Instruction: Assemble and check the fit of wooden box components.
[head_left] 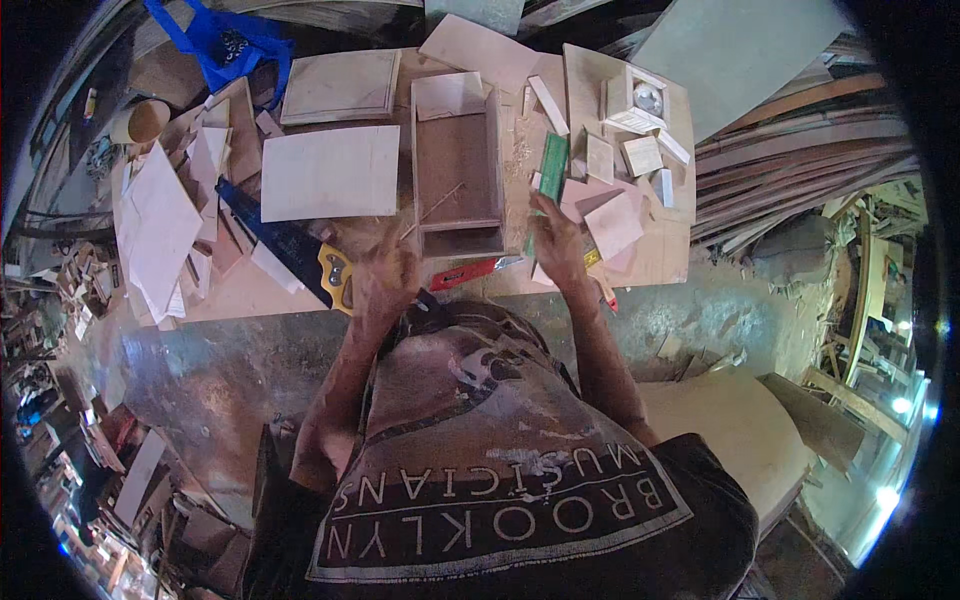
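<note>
Left hand [389, 268], blurred, and right hand [560, 238], partly hiding a green strip [553, 162], flank an open box [462, 155] on a table [655, 250], a thin stick [441, 203] inside; whether either hand grasps anything cannot be told

Just left of the left grip [390, 268], a saw handle [335, 275] is coloured yellow, and the saw blade [270, 235] is tinted dark blue-black. Between that grip and the right grip [560, 240], a slim tool [470, 273] is coloured red. Just beyond the right grip, a flat strip [553, 165] is coloured green. Ahead of the left grip, a panel [330, 172] is toned plain cream; farther beyond, a bag [225, 75] is coloured vivid blue. Behind both grips, a dark shirt [500, 420] is patterned with pale lettering.
</note>
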